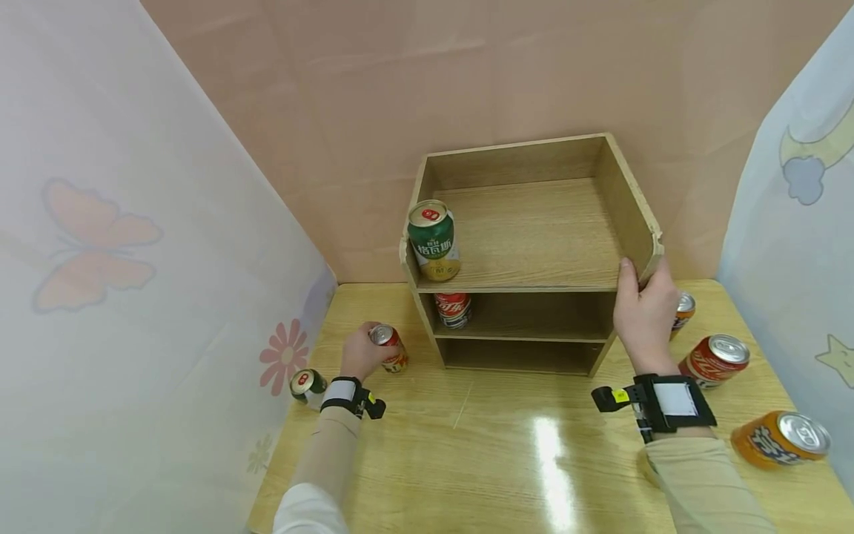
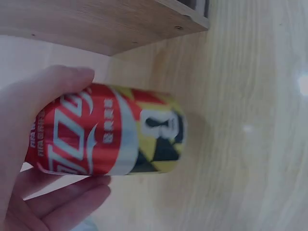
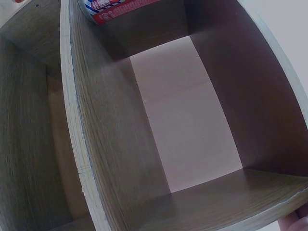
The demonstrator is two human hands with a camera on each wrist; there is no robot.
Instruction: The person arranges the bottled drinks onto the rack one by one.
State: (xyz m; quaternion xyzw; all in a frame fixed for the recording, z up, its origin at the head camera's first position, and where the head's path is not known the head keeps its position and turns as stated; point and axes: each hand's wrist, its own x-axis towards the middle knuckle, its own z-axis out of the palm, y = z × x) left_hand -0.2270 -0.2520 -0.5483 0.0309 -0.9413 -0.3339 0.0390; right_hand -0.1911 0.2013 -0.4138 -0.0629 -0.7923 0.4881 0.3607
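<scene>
My left hand [image 1: 360, 351] grips a red cola can [image 2: 86, 130] with a yellow and black pattern near its base, thumb on one side and fingers on the other. The can is upright, close over the table left of a small wooden shelf [image 1: 520, 289]. My right hand [image 1: 646, 315] holds the shelf's right side panel, thumb at the front edge. On the top board at the left stands a green and gold can [image 1: 434, 241]. A red can [image 1: 454, 310] stands at the left of the middle compartment; it shows partly in the right wrist view.
Left of my left wrist stands another green can [image 1: 308, 387]. To the right are a partly hidden can [image 1: 682, 311], a red can [image 1: 714, 361] and an orange can [image 1: 780, 440]. My right forearm mostly covers another can [image 1: 649, 469]. Fabric walls enclose the table [image 1: 467, 460].
</scene>
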